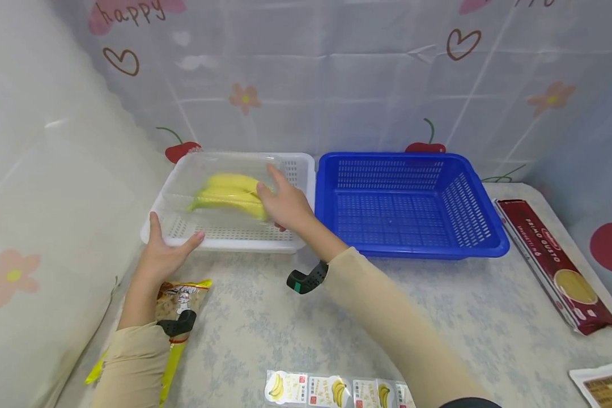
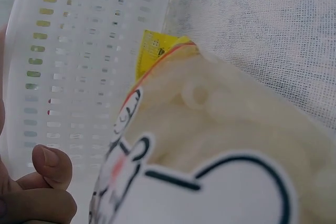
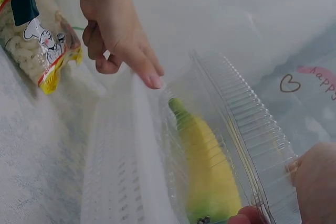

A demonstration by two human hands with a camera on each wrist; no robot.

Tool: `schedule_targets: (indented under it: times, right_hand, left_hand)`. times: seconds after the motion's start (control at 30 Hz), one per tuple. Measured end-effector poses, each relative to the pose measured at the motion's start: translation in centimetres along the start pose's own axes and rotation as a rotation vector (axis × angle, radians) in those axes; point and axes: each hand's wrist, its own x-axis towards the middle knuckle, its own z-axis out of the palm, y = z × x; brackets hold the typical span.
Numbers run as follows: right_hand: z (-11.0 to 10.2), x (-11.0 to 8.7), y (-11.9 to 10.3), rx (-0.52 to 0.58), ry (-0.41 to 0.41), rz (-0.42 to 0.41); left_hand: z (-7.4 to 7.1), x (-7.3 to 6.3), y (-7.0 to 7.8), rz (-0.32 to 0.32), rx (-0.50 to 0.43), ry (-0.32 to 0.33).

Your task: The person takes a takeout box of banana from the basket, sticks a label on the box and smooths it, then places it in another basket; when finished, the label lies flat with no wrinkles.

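A clear plastic clamshell box with yellow bananas inside lies in the white basket, partly over its rim in the right wrist view. My right hand grips the box's right end, with fingers above and below its edge. At the basket's front left corner, my left hand touches the rim with spread fingers. One outstretched finger reaches the rim in the right wrist view, the others bent loosely beneath it. Below the left hand lies a yellow-edged snack bag, partly hidden under the forearm.
A blue basket stands right of the white one. Further right lies a red spaghetti pack, with another packet at the lower right corner. A strip of banana-printed labels lies at the front edge. A patterned curtain hangs behind.
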Motion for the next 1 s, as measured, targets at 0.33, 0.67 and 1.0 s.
schedule_targets:
  times: [0.33, 0.67, 1.0]
  right_hand:
    - [-3.8, -4.7, -0.6, 0.021, 0.028, -0.065]
    - [-7.8, -9.3, 0.7, 0.050, -0.001, -0.104]
    - [-10.5, -13.9, 3.4, 0.046, -0.025, -0.086]
  left_hand:
    - [-0.1, -0.1, 0.0, -0.006, 0.006, -0.009]
    - [0.0, -0.1, 0.0, -0.029, 0.015, -0.004]
    - [-0.2, 0.0, 0.0, 0.012, -0.001, 0.004]
